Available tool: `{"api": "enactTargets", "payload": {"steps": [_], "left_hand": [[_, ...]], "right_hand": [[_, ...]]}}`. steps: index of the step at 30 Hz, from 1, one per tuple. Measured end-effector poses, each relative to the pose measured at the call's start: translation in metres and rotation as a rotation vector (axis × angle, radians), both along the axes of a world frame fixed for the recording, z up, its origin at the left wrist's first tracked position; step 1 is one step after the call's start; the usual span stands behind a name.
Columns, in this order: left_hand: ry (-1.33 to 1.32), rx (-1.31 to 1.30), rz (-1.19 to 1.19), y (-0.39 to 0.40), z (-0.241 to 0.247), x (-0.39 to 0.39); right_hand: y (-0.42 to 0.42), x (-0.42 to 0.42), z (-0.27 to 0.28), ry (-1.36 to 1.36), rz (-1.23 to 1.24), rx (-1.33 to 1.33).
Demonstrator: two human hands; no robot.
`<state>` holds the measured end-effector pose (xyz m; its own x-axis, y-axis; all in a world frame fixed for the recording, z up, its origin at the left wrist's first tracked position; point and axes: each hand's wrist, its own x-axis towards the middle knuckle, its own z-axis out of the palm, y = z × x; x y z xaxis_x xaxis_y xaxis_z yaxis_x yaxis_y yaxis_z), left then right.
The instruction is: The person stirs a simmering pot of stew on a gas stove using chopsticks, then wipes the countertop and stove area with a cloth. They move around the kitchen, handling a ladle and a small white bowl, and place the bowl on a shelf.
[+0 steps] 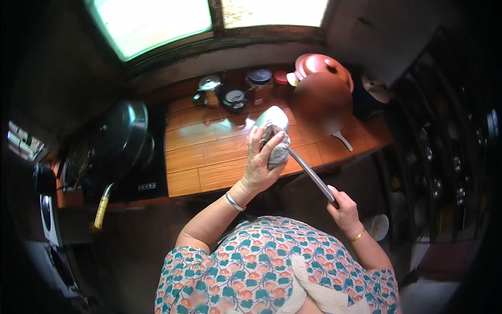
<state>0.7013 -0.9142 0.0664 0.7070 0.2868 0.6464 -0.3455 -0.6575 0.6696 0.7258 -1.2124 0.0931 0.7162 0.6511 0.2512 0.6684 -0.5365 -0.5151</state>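
My left hand (261, 161) holds a crumpled grey cloth (279, 151) against the head of a long-handled metal wok spatula or ladle (274, 116); the cloth hides part of the head, so I cannot tell which it is. My right hand (345, 212) grips the far end of its handle (311, 172), near my body. The utensil slants from upper left to lower right, above the front part of a wood-patterned tiled counter (223, 157).
A covered black wok (119, 133) stands on the cooktop (151, 172) at left, its yellow-wrapped handle (102, 210) jutting past the edge. Jars (259, 86), a metal pot (210, 88), a lidded red pot (313, 66) and a blurred round brown object (323, 104) line the back. A dark rack (439, 165) stands right.
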Motion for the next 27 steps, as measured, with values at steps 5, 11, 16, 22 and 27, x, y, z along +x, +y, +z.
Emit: {"api": "enactTargets", "payload": {"steps": [5, 11, 16, 22, 27], "left_hand": [[0.013, -0.578, -0.12, 0.037, -0.005, 0.041], [0.014, -0.087, 0.023, 0.027, -0.006, 0.045], [0.034, 0.178, 0.063, 0.009, -0.003, 0.042], [0.077, -0.243, 0.108, 0.077, -0.029, 0.06], [0.267, -0.755, 0.077, 0.099, -0.071, 0.043]], "right_hand": [[0.001, 0.007, 0.006, 0.057, 0.033, 0.029], [-0.001, 0.016, -0.002, -0.047, 0.048, -0.027], [0.002, 0.016, -0.008, -0.045, 0.044, -0.004], [-0.003, 0.01, -0.018, 0.032, -0.005, 0.151], [-0.001, 0.003, -0.011, 0.695, -0.013, 0.371]]}}
